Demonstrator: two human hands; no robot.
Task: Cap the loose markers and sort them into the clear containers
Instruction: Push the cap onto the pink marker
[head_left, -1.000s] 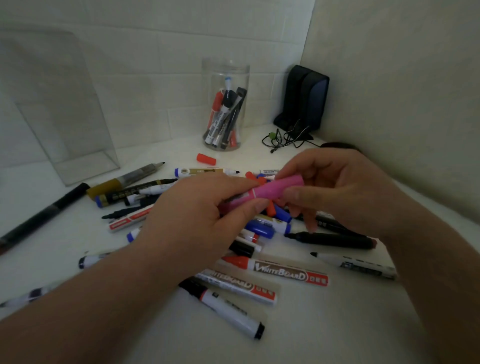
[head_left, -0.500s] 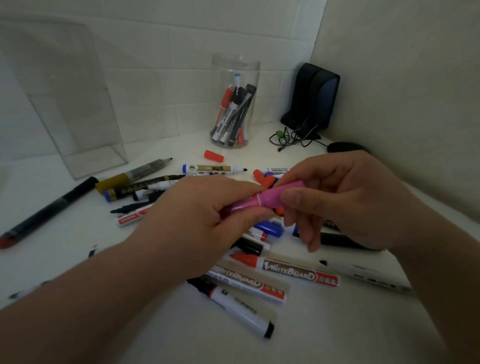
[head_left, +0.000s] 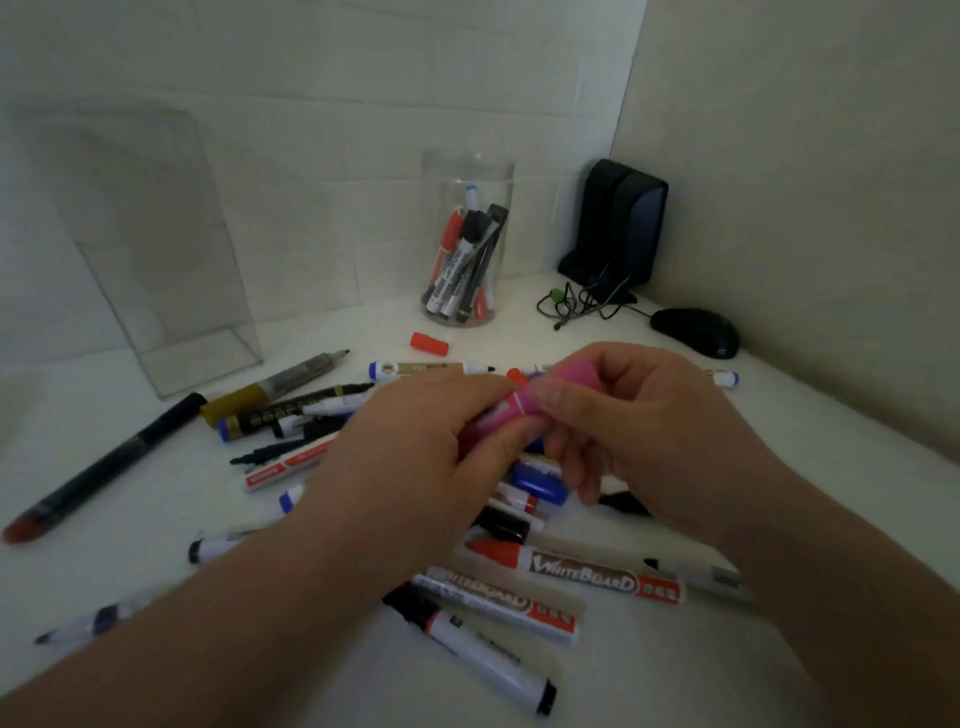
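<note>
A pink marker is held between both hands above a pile of loose markers. My left hand grips its lower barrel; my right hand pinches its pink cap end. Under the hands lie several markers, among them a red-capped whiteboard marker and a black-capped one. A loose red cap lies behind the pile. A clear round jar at the back holds several markers. A clear rectangular container stands at the back left with nothing in it.
A black speaker with tangled cables sits in the back right corner, a black mouse beside it. A long black pen with a red end lies at the left. Walls close in behind and on the right.
Both hands stay on the pink marker, which has tilted more upright with the right hand nearer the left. The view has shifted down and back a little.
</note>
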